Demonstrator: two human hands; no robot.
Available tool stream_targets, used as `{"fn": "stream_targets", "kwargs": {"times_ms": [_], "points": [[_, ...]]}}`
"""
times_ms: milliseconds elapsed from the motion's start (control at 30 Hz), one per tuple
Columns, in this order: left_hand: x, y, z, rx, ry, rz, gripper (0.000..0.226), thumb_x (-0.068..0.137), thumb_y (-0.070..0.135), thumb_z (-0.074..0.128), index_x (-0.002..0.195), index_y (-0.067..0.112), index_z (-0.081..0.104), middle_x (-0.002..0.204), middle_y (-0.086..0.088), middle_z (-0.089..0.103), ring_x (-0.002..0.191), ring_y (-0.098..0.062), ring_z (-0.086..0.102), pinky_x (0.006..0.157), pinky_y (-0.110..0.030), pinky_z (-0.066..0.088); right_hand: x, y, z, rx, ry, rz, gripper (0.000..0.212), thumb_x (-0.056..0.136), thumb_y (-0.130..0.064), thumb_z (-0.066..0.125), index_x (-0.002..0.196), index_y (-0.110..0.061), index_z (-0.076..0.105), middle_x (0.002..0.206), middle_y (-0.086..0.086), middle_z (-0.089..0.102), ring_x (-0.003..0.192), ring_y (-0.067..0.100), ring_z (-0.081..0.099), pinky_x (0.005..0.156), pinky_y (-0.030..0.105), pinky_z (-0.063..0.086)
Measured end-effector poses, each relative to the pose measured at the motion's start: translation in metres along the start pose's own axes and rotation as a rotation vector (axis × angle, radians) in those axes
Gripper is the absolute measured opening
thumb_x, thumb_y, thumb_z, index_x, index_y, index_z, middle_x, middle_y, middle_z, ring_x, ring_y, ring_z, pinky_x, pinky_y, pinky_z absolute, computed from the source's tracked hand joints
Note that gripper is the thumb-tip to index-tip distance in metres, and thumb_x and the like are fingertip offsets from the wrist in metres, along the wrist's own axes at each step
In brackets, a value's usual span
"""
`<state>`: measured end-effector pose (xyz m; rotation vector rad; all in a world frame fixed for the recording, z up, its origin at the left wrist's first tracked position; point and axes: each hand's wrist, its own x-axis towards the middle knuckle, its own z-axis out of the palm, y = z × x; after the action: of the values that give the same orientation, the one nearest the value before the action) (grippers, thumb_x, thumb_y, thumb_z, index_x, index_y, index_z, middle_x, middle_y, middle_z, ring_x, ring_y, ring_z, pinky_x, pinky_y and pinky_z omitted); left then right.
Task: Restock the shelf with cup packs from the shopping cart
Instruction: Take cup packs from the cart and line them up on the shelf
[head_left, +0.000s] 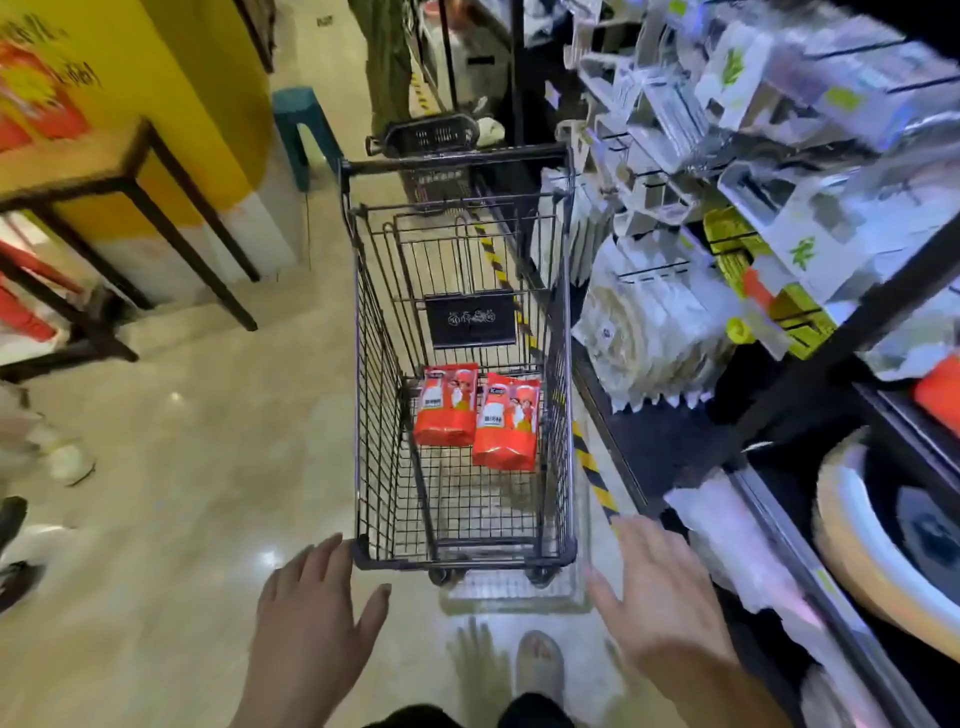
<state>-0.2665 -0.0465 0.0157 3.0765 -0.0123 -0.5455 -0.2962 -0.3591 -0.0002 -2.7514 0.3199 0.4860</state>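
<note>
A black wire shopping cart (374, 395) stands in the aisle in front of me. Two red cup packs lie side by side on its floor, one on the left (448, 405) and one on the right (508, 422). My left hand (311, 618) hovers open just below the cart's near left corner, holding nothing. My right hand (660, 597) is spread open off the cart's near right corner, beside the shelf (675, 441) that runs along the right, and it is empty too.
The shelf on the right is packed with white and clear plastic-wrapped goods (654, 332). A table with black legs (156, 208) and a yellow wall stand at the left. A teal stool (301, 130) and a black basket (431, 136) sit beyond the cart. Another person's shoes (62, 457) are at far left.
</note>
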Motion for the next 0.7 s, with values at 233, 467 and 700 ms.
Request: {"fn": "stream_targets", "kwargs": {"times_ms": [233,467,700], "points": [[0.113,-0.015,-0.015,-0.015,0.045,0.075,0.070,0.098,0.062,0.043,0.149,0.014,0.056,0.153,-0.004,0.057,0.140,-0.030,0.053,0.118,-0.044,0.040,0.083,-0.068,-0.019,-0.008,0.034,0.021,0.060,0.102,-0.056,0.042,0.144,-0.017,0.055,0.140,0.001,0.060,0.126,0.027,0.059,0.106,0.039,0.047],[0.231,-0.026,-0.015,0.001,-0.031,0.208,0.067,0.103,0.059,0.043,0.156,0.018,0.040,0.161,-0.002,0.046,0.147,-0.028,0.042,0.121,-0.041,0.036,0.161,-0.109,0.014,-0.011,0.005,0.175,0.058,0.102,-0.052,0.053,0.147,-0.015,0.051,0.146,0.005,0.056,0.131,0.031,0.053,0.107,0.040,0.044],[0.350,0.003,0.024,-0.060,-0.225,0.217,0.056,0.101,0.055,0.046,0.142,0.017,0.050,0.149,-0.006,0.054,0.140,-0.031,0.047,0.116,-0.045,0.041,0.269,-0.125,0.065,0.146,-0.078,0.348,0.064,0.104,-0.056,0.050,0.154,-0.016,0.041,0.153,0.009,0.049,0.142,0.031,0.045,0.116,0.044,0.038]]}}
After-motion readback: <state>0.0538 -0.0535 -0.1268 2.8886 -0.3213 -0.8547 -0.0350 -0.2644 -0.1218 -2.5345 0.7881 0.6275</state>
